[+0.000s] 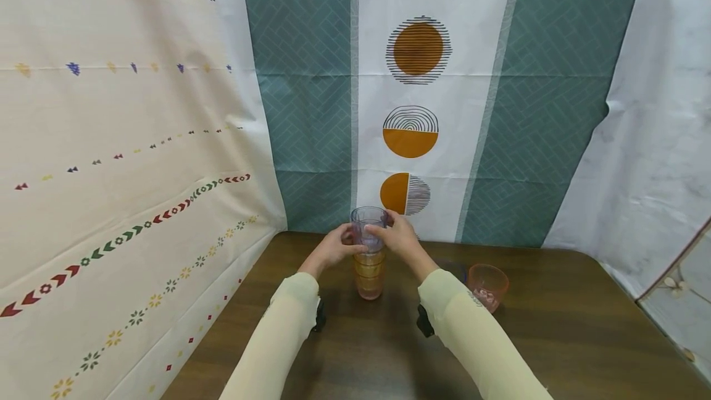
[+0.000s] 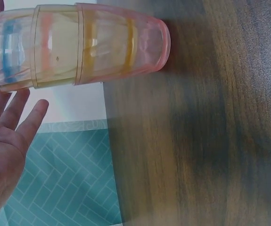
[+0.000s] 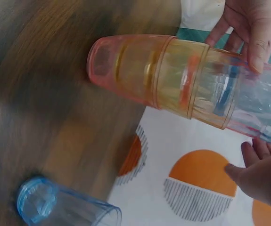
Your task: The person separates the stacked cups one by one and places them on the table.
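Pale-yellow sleeves (image 1: 272, 338) nearest the head camera, extending over the wood-grain table (image 1: 355, 363). Nested stack of translucent tumblers (image 1: 369, 273) stands upright on it, long axis vertical, directly between the hands; neither hand nearer, both touching its upper part. Left hand (image 1: 335, 245): thumb across the front, fingers curled round the side; lower of the two grips. Right hand (image 1: 402, 238): thumb and fingers pinch the topmost tumbler (image 1: 362, 217) near its rim. Pink tumbler (image 1: 490, 281) and blue tumbler (image 3: 67, 205) sit apart, right of the stack.
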Tool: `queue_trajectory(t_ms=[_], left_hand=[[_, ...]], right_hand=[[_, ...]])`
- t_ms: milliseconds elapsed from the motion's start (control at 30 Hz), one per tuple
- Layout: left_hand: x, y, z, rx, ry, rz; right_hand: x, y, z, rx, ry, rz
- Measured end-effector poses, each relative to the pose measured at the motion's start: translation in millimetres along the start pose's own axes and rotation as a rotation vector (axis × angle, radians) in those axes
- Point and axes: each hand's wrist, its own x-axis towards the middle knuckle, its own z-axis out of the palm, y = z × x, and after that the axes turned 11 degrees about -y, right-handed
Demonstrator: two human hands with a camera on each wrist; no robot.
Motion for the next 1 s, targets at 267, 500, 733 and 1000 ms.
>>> queue_trajectory(t_ms=[267,500,733,1000], left_hand=[[-0.4,-1.3,0.8,-0.001,-0.012,-0.012],[0.1,-2.2,0.2,0.015,-0.005,0.004],[0.4,-2.0,0.7,0.006,-0.002,0.019],[1.1,-2.6,2.2,-0.027,0.01,0.026]], right_hand=[[-2,2,0,0.046,0.017,-0.016],[-4,-5,0,0.15,0.055,-0.082],[-8,-12,-7,0.186,0.099,-0.126],[-15,-20,-26,0.25,0.122,-0.137]])
